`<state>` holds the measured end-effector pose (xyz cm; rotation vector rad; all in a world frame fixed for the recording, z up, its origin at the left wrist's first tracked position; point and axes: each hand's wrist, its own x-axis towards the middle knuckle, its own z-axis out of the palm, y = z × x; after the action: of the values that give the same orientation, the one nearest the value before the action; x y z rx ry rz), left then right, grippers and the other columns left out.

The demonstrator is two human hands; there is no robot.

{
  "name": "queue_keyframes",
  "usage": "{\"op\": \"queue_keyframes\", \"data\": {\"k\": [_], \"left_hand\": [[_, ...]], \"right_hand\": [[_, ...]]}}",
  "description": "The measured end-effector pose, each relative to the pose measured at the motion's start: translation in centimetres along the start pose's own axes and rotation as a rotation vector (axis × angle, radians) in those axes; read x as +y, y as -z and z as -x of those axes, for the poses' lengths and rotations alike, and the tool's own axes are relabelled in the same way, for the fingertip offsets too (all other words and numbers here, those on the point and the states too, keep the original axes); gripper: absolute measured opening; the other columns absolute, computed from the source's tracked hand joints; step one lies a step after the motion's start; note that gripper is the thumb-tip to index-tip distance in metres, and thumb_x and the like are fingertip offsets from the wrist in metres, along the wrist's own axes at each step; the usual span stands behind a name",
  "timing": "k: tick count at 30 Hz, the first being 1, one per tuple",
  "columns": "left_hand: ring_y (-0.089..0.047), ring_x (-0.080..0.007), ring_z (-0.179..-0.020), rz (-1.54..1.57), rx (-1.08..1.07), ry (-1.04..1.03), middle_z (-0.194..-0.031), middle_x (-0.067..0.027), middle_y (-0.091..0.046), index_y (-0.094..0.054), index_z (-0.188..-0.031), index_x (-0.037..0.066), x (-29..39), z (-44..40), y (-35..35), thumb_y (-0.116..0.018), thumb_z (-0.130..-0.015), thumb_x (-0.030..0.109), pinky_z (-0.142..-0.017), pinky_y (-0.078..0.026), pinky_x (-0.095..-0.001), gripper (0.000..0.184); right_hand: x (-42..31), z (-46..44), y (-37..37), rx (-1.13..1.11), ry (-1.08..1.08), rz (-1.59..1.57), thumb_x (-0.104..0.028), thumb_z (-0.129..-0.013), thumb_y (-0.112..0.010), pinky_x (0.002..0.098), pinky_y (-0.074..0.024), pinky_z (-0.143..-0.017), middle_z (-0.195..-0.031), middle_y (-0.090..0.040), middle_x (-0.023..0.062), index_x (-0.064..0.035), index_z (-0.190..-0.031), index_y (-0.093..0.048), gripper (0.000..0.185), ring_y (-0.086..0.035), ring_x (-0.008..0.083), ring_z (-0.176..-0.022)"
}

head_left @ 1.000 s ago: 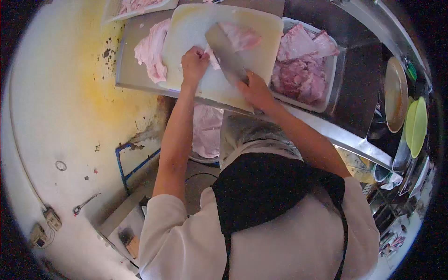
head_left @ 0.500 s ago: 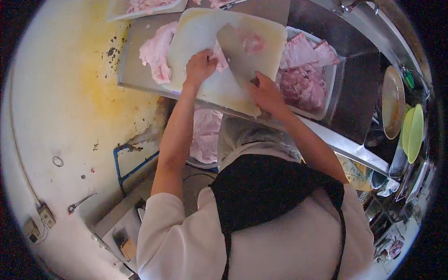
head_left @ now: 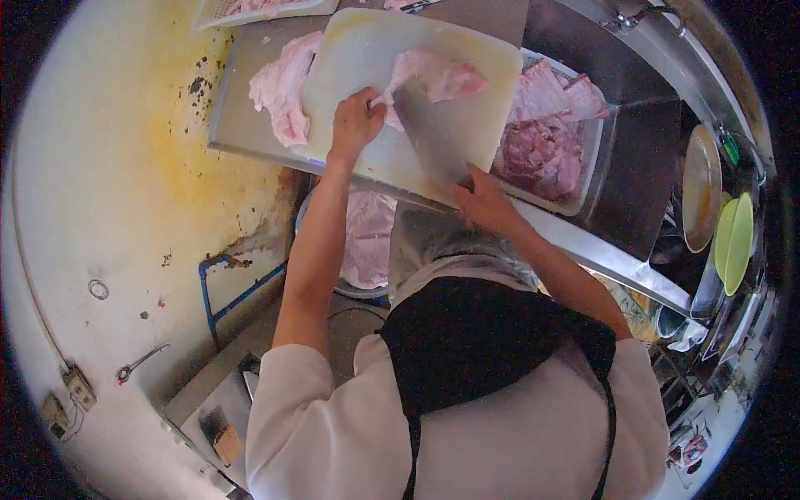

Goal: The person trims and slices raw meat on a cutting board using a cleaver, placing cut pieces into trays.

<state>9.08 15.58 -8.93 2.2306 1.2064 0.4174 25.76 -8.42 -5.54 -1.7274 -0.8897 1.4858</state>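
My right hand point(head_left: 486, 200) is wrapped round the handle of a cleaver point(head_left: 433, 142), whose broad blade slants up and left over the cutting board point(head_left: 350, 62). The blade's far end meets a piece of pale pink meat point(head_left: 442, 75) on the board; motion blurs the blade. My left hand point(head_left: 359, 119) is closed on the near left end of that same meat, pinching a thin strip. Another pale slab of meat point(head_left: 286, 87) lies at the board's left edge, partly on the metal counter.
A white basket point(head_left: 593, 158) with cut meat stands in the sink at the right. Another white basket point(head_left: 275, 18) with meat is at the top left. Below the counter edge, a tub point(head_left: 354, 292) holds more pale meat. A faucet point(head_left: 633, 18) is at the upper right.
My right hand and the cleaver have moved down toward me, the blade tip dropping from the meat's upper edge. More of the meat shows now. My left hand stays nearly in place.
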Motion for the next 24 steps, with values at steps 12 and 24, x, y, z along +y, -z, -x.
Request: {"op": "queue_keyframes", "data": {"k": [12, 24], "left_hand": [[-0.066, -0.0373, -0.084, -0.205, -0.015, -0.031, -0.088, -0.0154, -0.069, -0.064, -0.094, 0.008, -0.5, 0.7, 0.3, -0.069, -0.078, 0.030, -0.074, -0.051, -0.0482, 0.027], [-0.063, -0.0404, -0.073, -0.202, 0.054, -0.246, -0.075, -0.0162, -0.062, -0.057, -0.093, 0.006, 0.2, -0.7, -1.4, -0.061, -0.073, 0.012, -0.065, -0.050, -0.0509, 0.021]], "right_hand": [[-4.5, -6.0, -1.8, 0.145, 0.068, 0.054, -0.033, -0.091, -0.058, 0.0457, -0.0515, -0.069, -0.087, -0.065, 0.0222, 0.0058, -0.106, -0.054, 0.042, -0.064, 0.0354, -0.070], [-4.6, -7.8, -1.8, 0.139, 0.249, 0.652, -0.017, -0.090, -0.050, 0.0586, -0.0496, -0.077, -0.088, -0.065, 0.0290, -0.0003, -0.119, -0.042, 0.034, -0.063, 0.0491, -0.085]]}}
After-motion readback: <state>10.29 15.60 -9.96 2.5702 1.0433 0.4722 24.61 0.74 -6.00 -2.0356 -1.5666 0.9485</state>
